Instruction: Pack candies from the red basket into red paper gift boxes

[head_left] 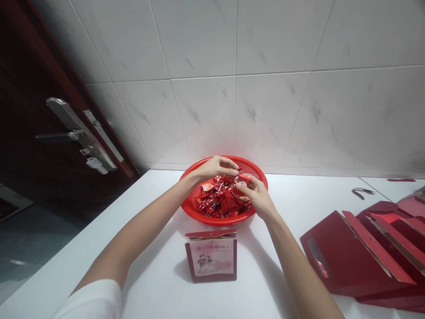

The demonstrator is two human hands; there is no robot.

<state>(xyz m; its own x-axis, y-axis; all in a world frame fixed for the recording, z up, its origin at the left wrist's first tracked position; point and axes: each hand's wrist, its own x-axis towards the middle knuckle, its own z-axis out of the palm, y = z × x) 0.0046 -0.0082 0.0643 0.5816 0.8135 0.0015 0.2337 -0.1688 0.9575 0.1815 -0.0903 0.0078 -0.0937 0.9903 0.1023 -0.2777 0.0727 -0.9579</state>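
Nearest the camera, a white sleeve (96, 301) and bare forearms (152, 230) extend over the counter (159, 292), which is white, flat and smooth. At right, overlapping cartons (332, 248) could slide if the right forearm brushed them; they are maroon card, sharply creased, with lighter red flaps. At centre, far side, the basket (212, 221) might shed contents if the heap (229, 201) were stirred roughly; it is red, perforated, apparently plastic, with a rounded rim. Just on its near side, the upright box (212, 259) could topple if a forearm caught it; it is light card, flat-faced and printed, its top flap partly raised. Left hand (217, 167) and right hand (257, 194) are over the basket, each grip pinched on a wrapped packet (245, 178); whether one or two is unclear. Its slick, crinkled film could slip from a loose pinch.
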